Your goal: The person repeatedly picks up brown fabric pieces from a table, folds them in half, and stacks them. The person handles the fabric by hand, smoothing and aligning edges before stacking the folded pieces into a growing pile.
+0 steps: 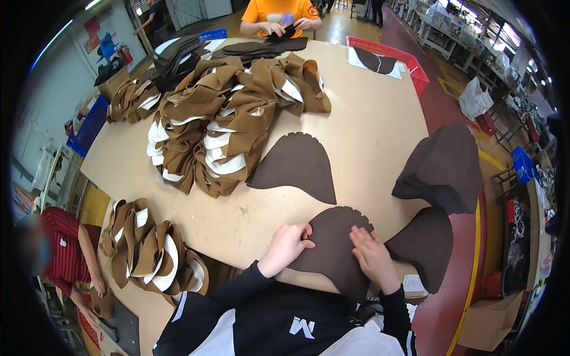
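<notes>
A dark brown cut panel with a notched, rounded top lies in front of me at the table's near edge. At its left edge my left hand is closed, thumb and curled fingers pinching the panel. My right hand rests on the panel's right side, fingers stretched out and nearly flat. Just beyond lies another dark brown panel of similar shape, alone on the table. To the right are a thick stack of dark brown panels and, nearer me, another dark brown panel, partly overlapped by the stack.
Brown and white sewn pieces are heaped on the table, with a smaller brown pile at left. A red crate stands at the far right edge. Co-workers handle pieces at the far side and left.
</notes>
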The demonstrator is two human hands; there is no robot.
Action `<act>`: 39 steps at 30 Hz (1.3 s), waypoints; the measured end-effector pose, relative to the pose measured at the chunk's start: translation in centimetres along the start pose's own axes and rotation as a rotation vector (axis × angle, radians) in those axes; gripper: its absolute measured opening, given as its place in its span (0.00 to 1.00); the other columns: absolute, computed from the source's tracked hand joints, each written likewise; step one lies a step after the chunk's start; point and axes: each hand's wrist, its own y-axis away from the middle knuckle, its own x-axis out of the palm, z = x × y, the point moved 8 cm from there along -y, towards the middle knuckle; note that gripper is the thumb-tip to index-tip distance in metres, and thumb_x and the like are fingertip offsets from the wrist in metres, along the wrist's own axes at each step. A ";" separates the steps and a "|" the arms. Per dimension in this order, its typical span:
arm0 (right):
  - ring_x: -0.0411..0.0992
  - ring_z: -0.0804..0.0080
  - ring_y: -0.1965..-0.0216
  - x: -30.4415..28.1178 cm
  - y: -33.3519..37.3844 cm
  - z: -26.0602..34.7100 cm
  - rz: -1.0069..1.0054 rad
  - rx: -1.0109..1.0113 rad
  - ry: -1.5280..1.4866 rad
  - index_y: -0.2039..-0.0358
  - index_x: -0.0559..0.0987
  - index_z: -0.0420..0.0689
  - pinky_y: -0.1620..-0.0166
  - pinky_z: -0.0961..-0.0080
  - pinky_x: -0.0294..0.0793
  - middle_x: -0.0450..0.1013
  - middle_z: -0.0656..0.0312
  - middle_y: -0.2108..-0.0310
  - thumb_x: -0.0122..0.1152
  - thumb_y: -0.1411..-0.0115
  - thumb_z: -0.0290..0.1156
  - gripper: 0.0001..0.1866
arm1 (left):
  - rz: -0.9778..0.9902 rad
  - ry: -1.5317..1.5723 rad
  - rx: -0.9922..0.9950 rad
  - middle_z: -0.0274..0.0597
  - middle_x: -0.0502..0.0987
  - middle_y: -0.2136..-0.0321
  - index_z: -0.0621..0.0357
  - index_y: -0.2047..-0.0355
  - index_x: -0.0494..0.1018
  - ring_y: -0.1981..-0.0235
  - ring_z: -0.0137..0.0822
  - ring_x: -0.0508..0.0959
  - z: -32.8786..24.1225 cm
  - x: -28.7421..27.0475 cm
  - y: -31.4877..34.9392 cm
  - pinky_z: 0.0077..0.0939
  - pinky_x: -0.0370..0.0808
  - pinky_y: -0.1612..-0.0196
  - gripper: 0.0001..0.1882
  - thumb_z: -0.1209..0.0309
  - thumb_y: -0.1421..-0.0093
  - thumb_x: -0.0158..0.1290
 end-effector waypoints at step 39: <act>0.56 0.54 0.29 0.0 -4.2 1.3 -0.150 0.041 0.271 0.30 0.65 0.59 0.30 0.45 0.53 0.56 0.59 0.27 0.55 0.32 0.45 0.30 | -0.080 -0.180 0.065 0.48 0.77 0.66 0.61 0.52 0.75 0.61 0.48 0.77 0.0 -0.3 4.7 0.38 0.75 0.56 0.27 0.71 0.52 0.70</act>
